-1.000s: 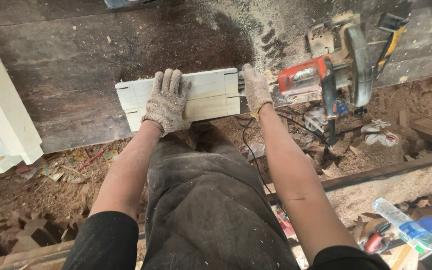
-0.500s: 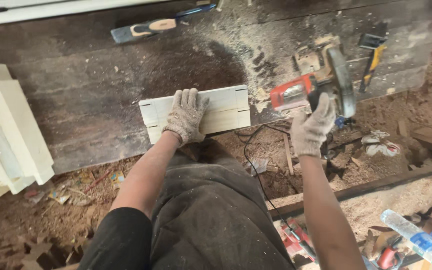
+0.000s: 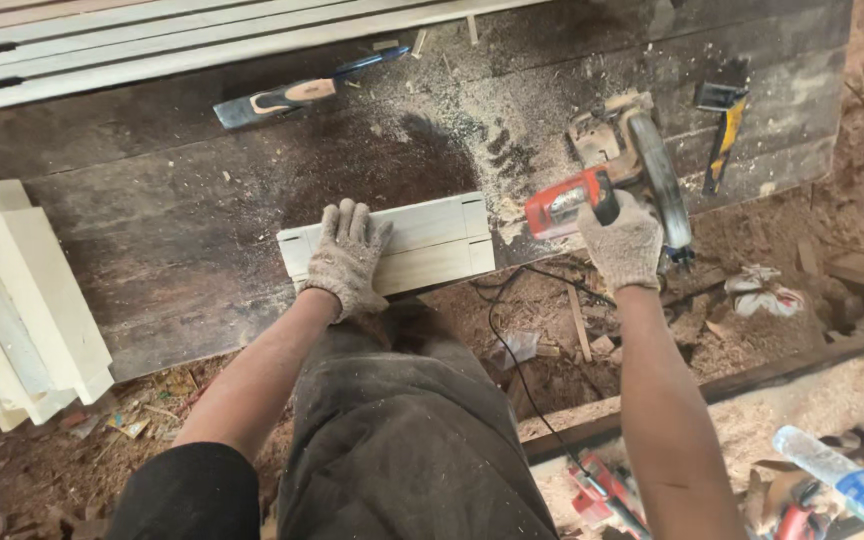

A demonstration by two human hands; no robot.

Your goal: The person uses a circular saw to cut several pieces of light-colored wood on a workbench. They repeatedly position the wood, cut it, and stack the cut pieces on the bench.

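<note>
— What is pinned under the left hand?

— A pale wooden block (short, grooved along its length) is pressed flat in the middle of the frame. The gloved palm is spread on its left half with the fingers laid out straight, so nothing is grasped there; the grip is released and merely bears down. The block is seen lying at the near edge of the dark plank surface, its lower edge close to the drop toward the dirt floor.

— And the right hand?

— It is clenched around the handle of a red circular saw, which is rested on the surface just right of the block, blade guard toward the right of the frame. A black cord is seen trailing from the saw down across the lower middle.

— What else is shown nearby?

— A chisel with a wooden and blue handle is laid in the upper left, well apart from both hands. A stack of pale cut pieces is piled at the left edge, long pale boards are set along the top, and a yellow-handled tool is seen at the upper right. Sawdust is scattered between block and saw.
</note>
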